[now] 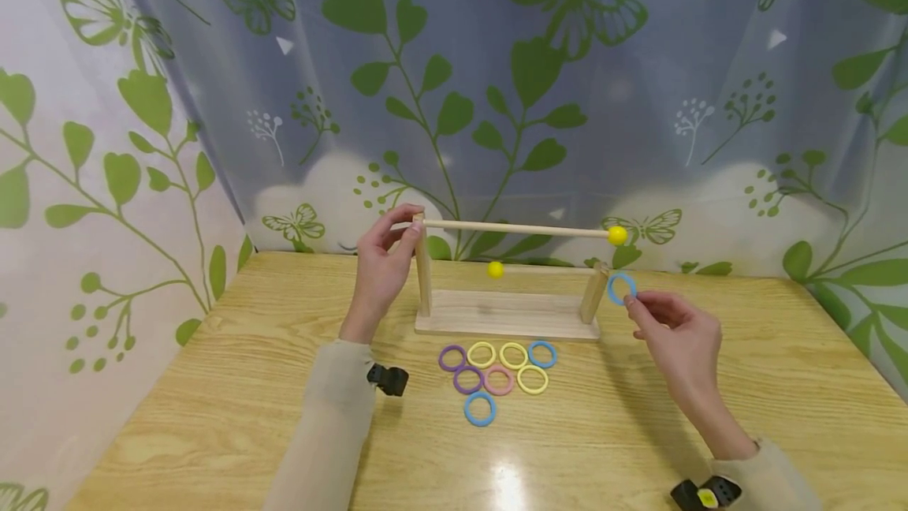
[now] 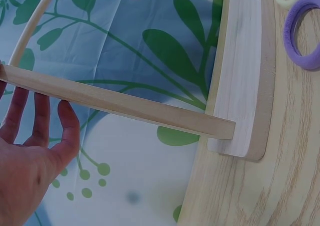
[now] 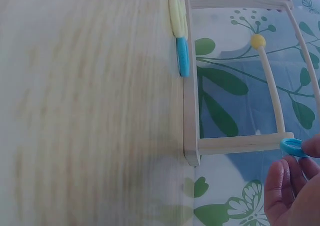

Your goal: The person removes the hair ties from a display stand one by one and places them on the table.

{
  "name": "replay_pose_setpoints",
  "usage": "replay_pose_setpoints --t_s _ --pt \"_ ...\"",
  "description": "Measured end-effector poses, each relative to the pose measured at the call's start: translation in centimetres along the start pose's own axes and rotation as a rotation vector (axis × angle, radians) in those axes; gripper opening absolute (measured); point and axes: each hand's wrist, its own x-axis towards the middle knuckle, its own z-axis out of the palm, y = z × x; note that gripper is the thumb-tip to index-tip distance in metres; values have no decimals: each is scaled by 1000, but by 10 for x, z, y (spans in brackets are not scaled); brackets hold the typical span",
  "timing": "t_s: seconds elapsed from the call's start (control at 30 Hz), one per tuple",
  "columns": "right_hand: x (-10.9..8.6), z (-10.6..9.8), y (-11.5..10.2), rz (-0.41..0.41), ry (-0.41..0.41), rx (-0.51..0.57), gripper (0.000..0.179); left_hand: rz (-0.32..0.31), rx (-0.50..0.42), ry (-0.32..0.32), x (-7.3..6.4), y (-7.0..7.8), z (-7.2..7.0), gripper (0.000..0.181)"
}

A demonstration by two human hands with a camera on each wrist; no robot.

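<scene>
A wooden stand point(image 1: 504, 315) has a left post point(image 1: 423, 278) and a shorter right post point(image 1: 593, 298). From the left post an upper rod point(image 1: 518, 228) runs right to a yellow ball point(image 1: 618, 236). A lower rod point(image 1: 553, 270) reaches left from the right post, tipped with another yellow ball point(image 1: 496, 269). My left hand point(image 1: 383, 270) holds the top of the left post, thumb in front. Between thumb and fingers my right hand point(image 1: 677, 337) pinches a light-blue hair tie point(image 3: 292, 147), just right of the right post's top; whether they touch I cannot tell.
Several ring-shaped hair ties lie flat before the stand: purple point(image 1: 440, 359), yellow point(image 1: 521, 389), pink point(image 1: 500, 393) and blue point(image 1: 480, 423). A patterned curtain point(image 1: 468, 101) hangs behind the wooden table point(image 1: 234, 385).
</scene>
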Motion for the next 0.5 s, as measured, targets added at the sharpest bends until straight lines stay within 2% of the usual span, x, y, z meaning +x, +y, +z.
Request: replay_pose_setpoints --t_s 0.5 --pt "-13 2 7 -24 -133 -63 28 -8 1 -2 0 -1 0 24"
